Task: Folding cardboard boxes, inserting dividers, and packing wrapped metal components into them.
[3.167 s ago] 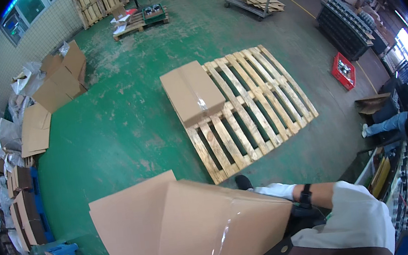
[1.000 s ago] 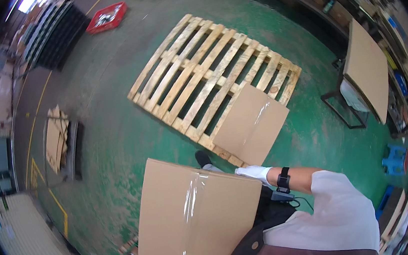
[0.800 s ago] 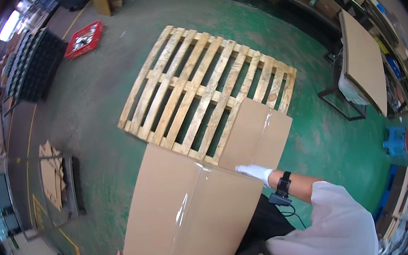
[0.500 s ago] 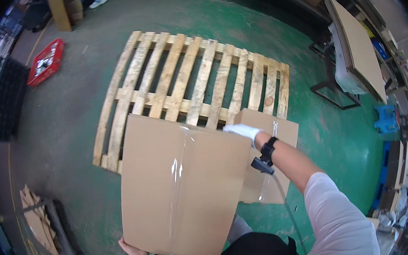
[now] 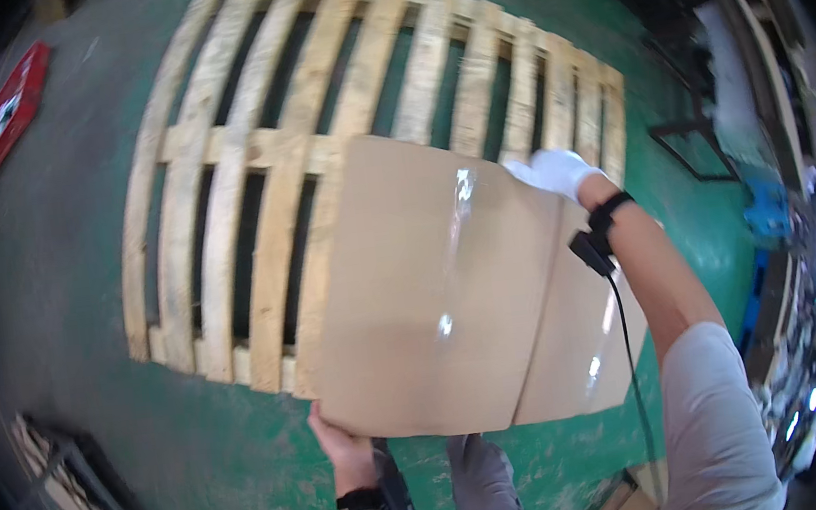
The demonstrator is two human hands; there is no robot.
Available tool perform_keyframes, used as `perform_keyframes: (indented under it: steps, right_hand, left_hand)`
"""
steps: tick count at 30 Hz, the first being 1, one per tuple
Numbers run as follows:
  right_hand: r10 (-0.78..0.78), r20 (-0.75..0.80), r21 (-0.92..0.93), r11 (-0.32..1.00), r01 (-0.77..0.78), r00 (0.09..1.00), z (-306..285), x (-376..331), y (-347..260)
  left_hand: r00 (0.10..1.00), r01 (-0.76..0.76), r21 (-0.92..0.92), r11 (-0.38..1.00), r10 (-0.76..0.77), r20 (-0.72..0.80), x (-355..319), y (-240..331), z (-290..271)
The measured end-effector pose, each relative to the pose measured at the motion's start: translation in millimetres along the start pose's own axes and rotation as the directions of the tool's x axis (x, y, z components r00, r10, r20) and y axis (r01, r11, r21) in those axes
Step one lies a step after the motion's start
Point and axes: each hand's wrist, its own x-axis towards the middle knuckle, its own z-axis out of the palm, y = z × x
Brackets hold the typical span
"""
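Note:
I hold a large taped cardboard box (image 5: 431,283) out in front of me, over a wooden pallet (image 5: 248,172). My left hand (image 5: 341,444) is bare and grips the box's near bottom corner. At the far upper edge, my right hand (image 5: 554,170), in a white glove with a black wrist strap and cable, holds the box. A second cardboard box (image 5: 588,335) shows just behind and to the right of the first one, partly hidden by it. My shoes (image 5: 472,459) stand on the green floor (image 5: 220,458) below.
A red crate (image 5: 13,103) lies on the floor at the upper left. Stacked boards on a metal frame (image 5: 63,496) sit at the lower left. A dark metal stand (image 5: 698,146) and a blue crate (image 5: 768,209) are at the right.
I have turned and moved up to the pallet; it now fills the view. The box I carry has come forward over the pallet, covering most of the second box.

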Motion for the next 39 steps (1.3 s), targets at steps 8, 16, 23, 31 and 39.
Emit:
perform_keyframes:
  steps: [8, 16, 23, 31, 39]
  right_hand:
    - [0.134, -0.503, 0.074, 0.991, -0.112, 0.854, 80.7, 6.1, 15.5]
    - [0.192, -0.607, 0.132, 0.981, -0.141, 0.771, 72.1, -5.1, -7.7]
    - [0.207, -0.764, 0.056, 0.965, -0.257, 0.611, 101.0, -57.5, 28.3]
    - [0.828, -0.015, 0.569, 0.468, -0.676, 0.561, 373.8, -345.1, 91.0]
    - [0.576, -0.119, 0.767, 0.570, -0.293, 0.809, 298.9, -326.1, 4.9]
  left_hand:
    - [0.999, 0.032, -0.022, 0.999, -0.032, 0.009, 2.1, -2.8, 0.9]
    - [0.938, -0.161, 0.031, 0.986, 0.163, -0.306, 0.2, 0.0, 29.9]
    - [0.869, -0.174, 0.085, 0.981, 0.193, -0.456, 22.5, -14.8, 18.5]
    - [0.754, 0.024, 0.948, 0.316, 0.617, -0.225, 17.7, 17.6, -7.8]
    - [0.889, 0.183, 0.396, 0.900, 0.021, -0.458, -55.3, -0.4, 6.9]
